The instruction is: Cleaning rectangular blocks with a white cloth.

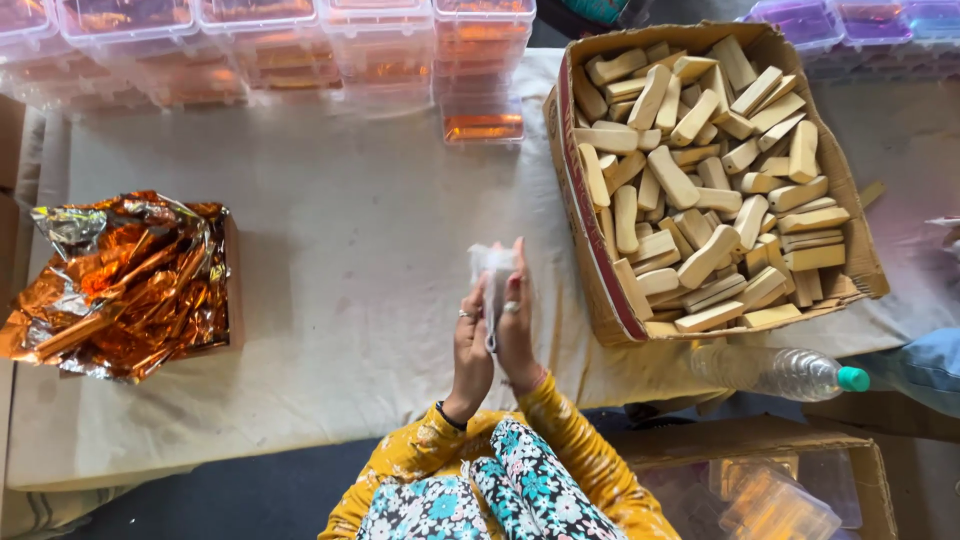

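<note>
Just left of the cardboard box (pixel 598 262) heaped with smooth pale wooden blocks (pixel 700 180), the left hand (pixel 472 350) and right hand (pixel 517 325) press palm to palm, pinching a thin crinkled clear plastic pouch (pixel 492 265) above the cloth-covered surface (pixel 340 250), crumpled orange foil (pixel 120 285) far left.

Small clear plastic wrapper (pixel 492 270): thin, crinkled, see-through with whitish sheen. Pinched upright between my palms, top edge sticking up above my fingertips, lower part hidden between my hands. Held above pale cloth-covered table, just left of cardboard box of wooden blocks, not touching either.
</note>
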